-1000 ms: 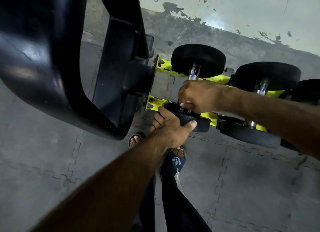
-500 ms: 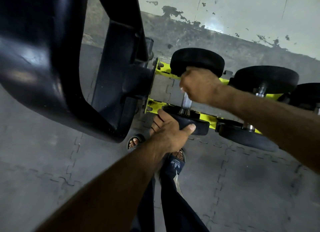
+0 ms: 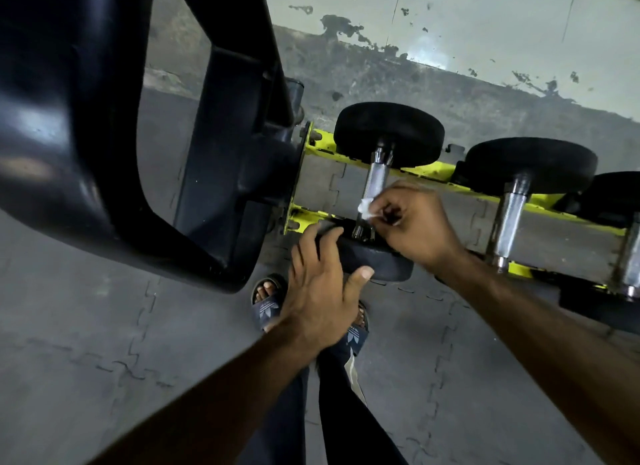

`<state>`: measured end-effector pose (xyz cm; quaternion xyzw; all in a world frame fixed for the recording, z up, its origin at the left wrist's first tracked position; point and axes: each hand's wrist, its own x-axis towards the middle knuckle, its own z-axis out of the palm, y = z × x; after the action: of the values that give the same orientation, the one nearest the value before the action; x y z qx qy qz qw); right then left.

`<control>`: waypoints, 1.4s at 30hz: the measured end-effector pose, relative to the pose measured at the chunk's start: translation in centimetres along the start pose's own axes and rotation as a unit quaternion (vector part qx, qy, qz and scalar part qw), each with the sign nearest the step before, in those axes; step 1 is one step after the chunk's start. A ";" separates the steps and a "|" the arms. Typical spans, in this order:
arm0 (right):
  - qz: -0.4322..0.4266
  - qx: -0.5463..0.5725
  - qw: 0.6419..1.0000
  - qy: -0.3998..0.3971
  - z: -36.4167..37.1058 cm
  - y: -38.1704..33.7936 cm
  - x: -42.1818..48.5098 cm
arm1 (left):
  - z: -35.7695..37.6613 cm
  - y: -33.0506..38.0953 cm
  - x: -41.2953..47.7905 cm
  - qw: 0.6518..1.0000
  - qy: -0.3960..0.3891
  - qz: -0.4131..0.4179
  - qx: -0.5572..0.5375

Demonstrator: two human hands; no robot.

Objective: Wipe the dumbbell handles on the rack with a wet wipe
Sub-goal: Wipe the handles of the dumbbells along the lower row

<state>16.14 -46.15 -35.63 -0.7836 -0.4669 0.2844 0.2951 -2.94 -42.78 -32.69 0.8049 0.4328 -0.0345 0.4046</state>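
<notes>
In the head view, the left hand (image 3: 322, 291) grips the near head (image 3: 381, 262) of the end dumbbell, fingers curled over its top and thumb on its rim. The right hand (image 3: 419, 229) pinches the white wet wipe (image 3: 365, 208) against the lower part of the knurled first handle (image 3: 375, 178), just above that head. This dumbbell lies across the yellow rack rails (image 3: 429, 171). Wiping of this handle is judged to be in progress, while the second handle (image 3: 509, 218) and third handle (image 3: 630, 253), further right, appear left to do.
</notes>
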 end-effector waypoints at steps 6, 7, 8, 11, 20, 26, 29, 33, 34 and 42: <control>0.156 0.193 0.959 0.134 0.4 1.0 1.1 | -2.7 -1.3 2.0 0.981 -0.001 0.196 0.003; 0.200 0.220 0.945 0.137 0.6 1.0 1.0 | -3.0 -1.5 2.3 0.975 -0.003 0.223 0.015; 0.238 0.238 0.933 0.124 0.8 1.1 0.6 | -3.2 -1.7 2.6 0.969 -0.005 0.247 0.029; 0.303 0.241 0.922 0.001 0.5 1.6 -0.6 | -3.4 -2.2 3.2 0.954 -0.006 0.291 0.064; 0.322 0.419 0.843 0.102 0.8 1.9 2.2 | -4.9 -3.0 4.8 0.924 -0.068 0.358 0.120; 0.296 0.401 0.867 0.001 -0.3 2.3 -0.7 | -5.7 -2.3 5.9 0.920 -0.102 0.357 0.124; 0.329 0.428 0.837 0.088 0.5 1.5 0.7 | -6.4 -1.6 6.8 0.917 -0.155 0.346 0.125; 0.340 0.418 0.838 0.088 0.8 1.1 -0.2 | -7.5 -0.2 8.9 0.895 -0.247 0.346 0.136; 0.336 0.402 0.848 0.076 0.8 1.3 -0.7 | -7.6 0.1 9.5 0.884 -0.266 0.356 0.146; 0.330 0.408 0.836 0.159 1.7 0.8 0.1 | -7.0 -1.4 10.5 0.843 -0.244 0.456 0.148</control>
<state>15.37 -46.04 -37.37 -0.7342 0.0314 0.4015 0.5466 0.54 -30.54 -33.14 0.9272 -0.1057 -0.1052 0.3437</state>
